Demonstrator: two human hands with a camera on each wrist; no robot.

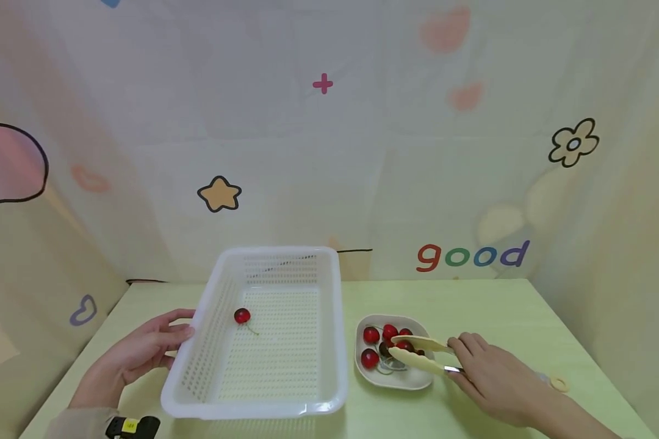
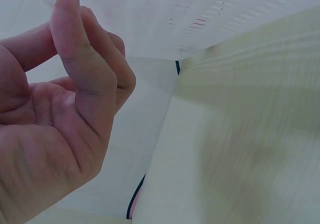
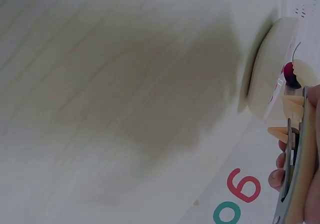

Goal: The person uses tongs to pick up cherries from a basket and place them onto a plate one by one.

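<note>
A white perforated plastic basket (image 1: 280, 372) has one dark red cherry (image 1: 242, 315) with a stem inside it, left of its middle. My left hand (image 1: 143, 344) pinches the basket's left rim; its fingers are bent in the left wrist view. To the right of the basket, a small cream dish (image 1: 401, 379) holds several cherries (image 1: 370, 358). My right hand (image 1: 500, 378) grips food tongs (image 1: 425, 364) with cream tips and a metal body. The tips reach into the dish on either side of a cherry (image 1: 405, 346); whether they touch it I cannot tell.
All this stands on a pale wood-grain table (image 1: 489, 311). A printed curtain (image 1: 329, 152) hangs behind the table and along both sides. The cream ring end of the tongs (image 1: 559, 383) shows beyond my right wrist.
</note>
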